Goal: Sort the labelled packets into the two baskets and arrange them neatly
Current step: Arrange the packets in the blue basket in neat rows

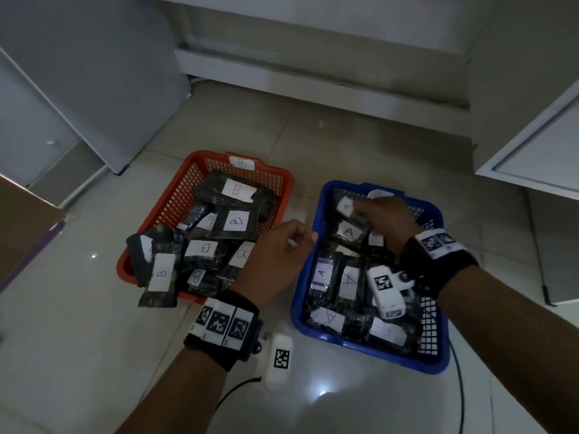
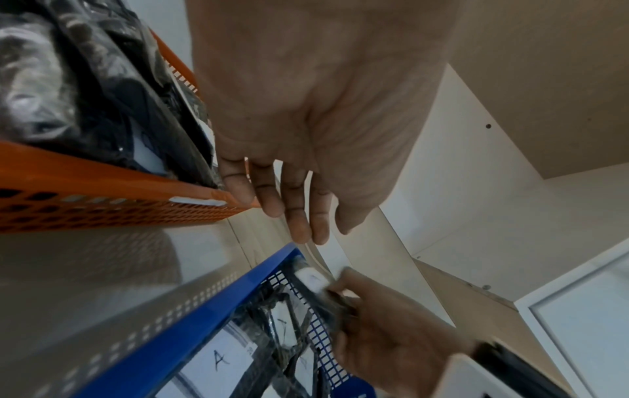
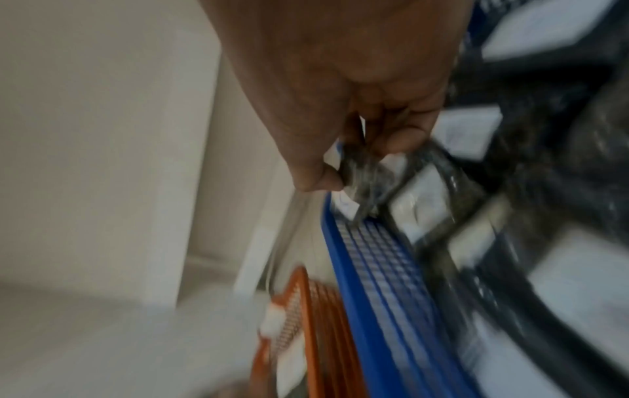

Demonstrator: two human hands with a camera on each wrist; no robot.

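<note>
An orange basket (image 1: 175, 202) tagged B holds several dark packets with white B labels; one packet (image 1: 158, 277) hangs over its near rim. To its right, a blue basket (image 1: 322, 202) holds several packets labelled A. My right hand (image 1: 385, 220) is over the far end of the blue basket and pinches a dark packet (image 1: 346, 206) with a white label; the pinched packet (image 3: 360, 172) shows blurred in the right wrist view. My left hand (image 1: 282, 245) hovers between the two baskets, fingers (image 2: 299, 212) loosely curled, holding nothing.
The baskets sit on a glossy tiled floor (image 1: 313, 136). White cabinets stand at the left (image 1: 78, 89), back (image 1: 313, 57) and right (image 1: 532, 151). A brown cardboard edge (image 1: 22, 227) shows at far left. A black cable (image 1: 459, 386) trails by the blue basket.
</note>
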